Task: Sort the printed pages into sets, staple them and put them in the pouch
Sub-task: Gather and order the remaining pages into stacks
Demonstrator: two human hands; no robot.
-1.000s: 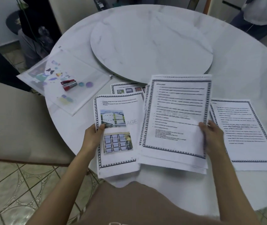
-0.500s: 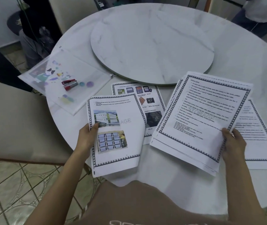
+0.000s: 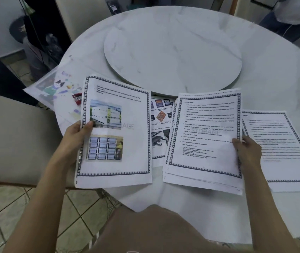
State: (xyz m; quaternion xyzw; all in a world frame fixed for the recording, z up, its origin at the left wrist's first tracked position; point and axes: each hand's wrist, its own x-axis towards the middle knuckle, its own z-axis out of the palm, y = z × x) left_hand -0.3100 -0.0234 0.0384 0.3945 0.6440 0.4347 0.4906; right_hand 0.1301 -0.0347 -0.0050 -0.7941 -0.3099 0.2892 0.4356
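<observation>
My left hand (image 3: 76, 136) grips the left edge of a single printed page with two pictures (image 3: 116, 136), lifted above the table edge. My right hand (image 3: 247, 150) holds the right edge of a stack of text pages (image 3: 205, 136) with a STORAGE watermark. Between them a page with memory-card pictures (image 3: 161, 125) lies flat on the table. Another text page (image 3: 280, 147) lies flat to the right, partly under the stack. The clear printed pouch (image 3: 57, 88) lies at the left, and the red stapler (image 3: 77, 98) on it is half hidden behind the picture page.
The round white marble table (image 3: 273, 73) carries a raised turntable (image 3: 173, 52) in its middle. A beige chair (image 3: 17, 139) stands close at the left, another chair behind the table. A person stands at the far right corner (image 3: 295, 13).
My left hand raised the picture page up and to the right, covering part of the pouch and stapler. My right hand swung the text stack back leftward and straighter.
</observation>
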